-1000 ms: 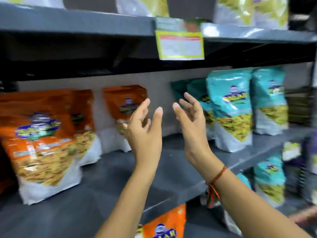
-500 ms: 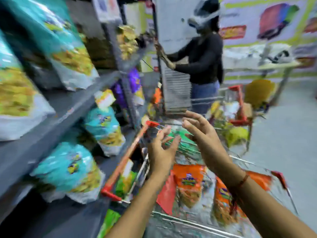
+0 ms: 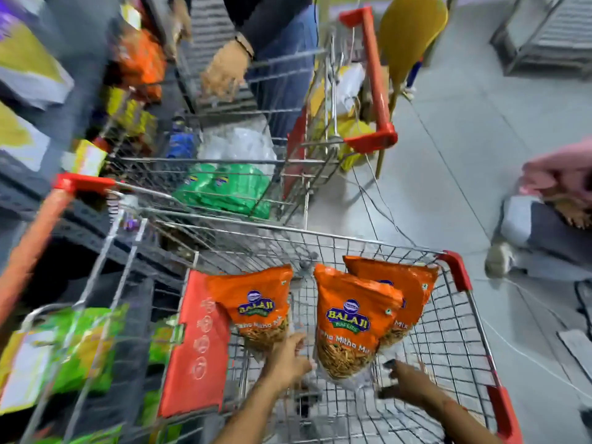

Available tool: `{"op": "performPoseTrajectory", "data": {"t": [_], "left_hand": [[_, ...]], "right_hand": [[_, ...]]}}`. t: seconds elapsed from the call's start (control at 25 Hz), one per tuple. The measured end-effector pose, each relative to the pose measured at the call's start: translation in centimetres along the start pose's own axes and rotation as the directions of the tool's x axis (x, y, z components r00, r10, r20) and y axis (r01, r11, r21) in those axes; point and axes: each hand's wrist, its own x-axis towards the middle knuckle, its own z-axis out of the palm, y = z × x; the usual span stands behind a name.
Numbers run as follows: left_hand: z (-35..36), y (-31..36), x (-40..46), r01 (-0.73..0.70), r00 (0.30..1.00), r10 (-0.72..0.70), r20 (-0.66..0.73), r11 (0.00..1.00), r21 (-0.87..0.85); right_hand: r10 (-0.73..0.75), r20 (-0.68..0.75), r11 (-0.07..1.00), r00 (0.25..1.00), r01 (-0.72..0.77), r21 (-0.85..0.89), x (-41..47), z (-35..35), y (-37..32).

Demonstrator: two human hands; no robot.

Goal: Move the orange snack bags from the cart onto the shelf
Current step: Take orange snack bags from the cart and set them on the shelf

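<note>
Three orange snack bags stand in the wire cart (image 3: 455, 334) below me: a left bag (image 3: 256, 302), a middle bag (image 3: 350, 318) and a right bag (image 3: 407, 283) behind it. My left hand (image 3: 286, 360) reaches down between the left and middle bags, fingers touching the lower left edge of the middle bag. My right hand (image 3: 405, 379) sits at that bag's lower right corner, fingers spread. Neither hand has a firm hold that I can see. The shelf (image 3: 48, 193) is at the left edge, blurred.
A second cart (image 3: 288, 161) with green bags (image 3: 224, 187) stands just ahead; another person (image 3: 272, 43) is behind it. A yellow chair (image 3: 410, 36) is beyond. Someone's foot and leg (image 3: 525, 238) are on the floor at the right. Green packets (image 3: 80, 347) fill the lower left shelf.
My view swung from the shelf down to the cart. Both hands dropped from the shelf front into the cart, on either side of the middle orange bag.
</note>
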Motion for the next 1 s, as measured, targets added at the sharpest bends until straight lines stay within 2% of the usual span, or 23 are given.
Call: {"op": "performPoseTrajectory", "data": {"t": [0.12, 0.24, 0.32, 0.48, 0.64, 0.8, 0.92, 1.0], "left_hand": [[2.0, -1.5, 4.0, -0.004, 0.986, -0.006, 0.168, 0.998, 0.059], [3.5, -2.2, 6.7, 0.010, 0.953, 0.009, 0.304, 0.998, -0.061], [3.6, -2.4, 7.9, 0.077, 0.944, -0.029, 0.328, 0.988, -0.134], [3.5, -2.4, 8.0, 0.133, 0.956, -0.081, 0.281, 0.976, -0.172], [1.5, -2.4, 5.2, 0.088, 0.983, -0.055, 0.177, 0.979, -0.183], [-3.3, -0.8, -0.8, -0.121, 0.992, 0.115, -0.045, 0.976, -0.179], [-8.2, 1.7, -7.5, -0.293, 0.940, 0.249, -0.232, 0.940, -0.177], [-12.5, 3.0, -14.1, -0.405, 0.848, 0.338, -0.409, 0.910, -0.087]], "right_hand": [[-0.039, 0.056, 0.966, 0.998, 0.023, 0.259, 4.0, 0.9, 0.5], [-0.009, 0.101, 0.927, 0.995, -0.030, 0.373, 6.9, 2.1, 0.2], [0.004, 0.078, 0.889, 0.997, -0.039, 0.457, 8.1, 3.0, 0.3], [-0.042, 0.015, 0.841, 0.999, 0.027, 0.540, 8.0, 3.4, 0.6], [-0.172, -0.031, 0.814, 0.985, 0.160, 0.559, 5.6, 3.3, -1.1], [-0.307, -0.180, 0.732, 0.935, 0.352, 0.583, 1.3, 4.1, -4.8], [-0.434, -0.318, 0.631, 0.843, 0.536, 0.561, -3.9, 4.6, -9.4], [-0.565, -0.374, 0.523, 0.736, 0.669, 0.528, -8.8, 4.6, -13.9]]}}
